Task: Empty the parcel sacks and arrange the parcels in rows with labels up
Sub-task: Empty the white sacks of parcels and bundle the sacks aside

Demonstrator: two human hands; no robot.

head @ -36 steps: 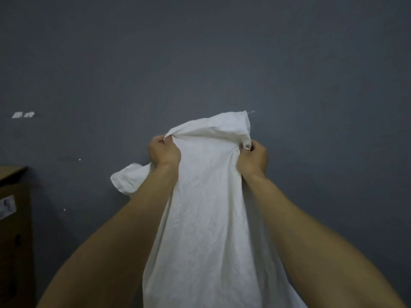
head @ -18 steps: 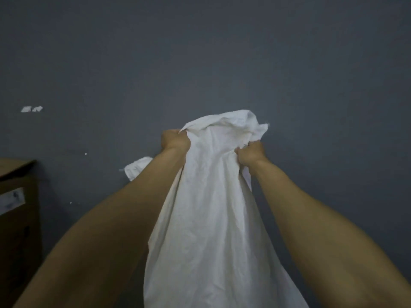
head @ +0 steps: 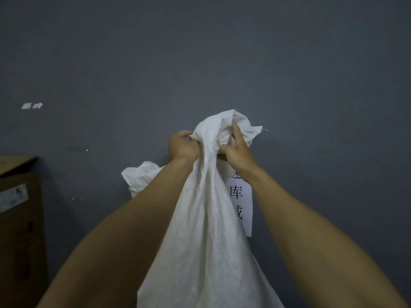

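Note:
A white woven parcel sack [head: 206, 230] hangs from both of my hands in front of a dark grey wall and runs down out of the frame's bottom edge. My left hand [head: 183, 146] is shut on a bunched fold of its upper end. My right hand [head: 239, 150] grips the crumpled end beside it, with one finger pushed up into the fabric. A loose flap of the sack [head: 142, 176] sticks out behind my left forearm. A white paper label [head: 241, 201] with black characters shows at the sack's right side. No parcels are in sight.
A brown cardboard box [head: 21, 230] with a white sticker [head: 13, 196] stands at the left edge, its top flap open. Small white scraps [head: 32, 105] mark the grey wall [head: 222, 52] on the upper left.
My hands have drawn closer together and gathered the sack's upper end into a tighter bunch. The paper label on the right has come into view.

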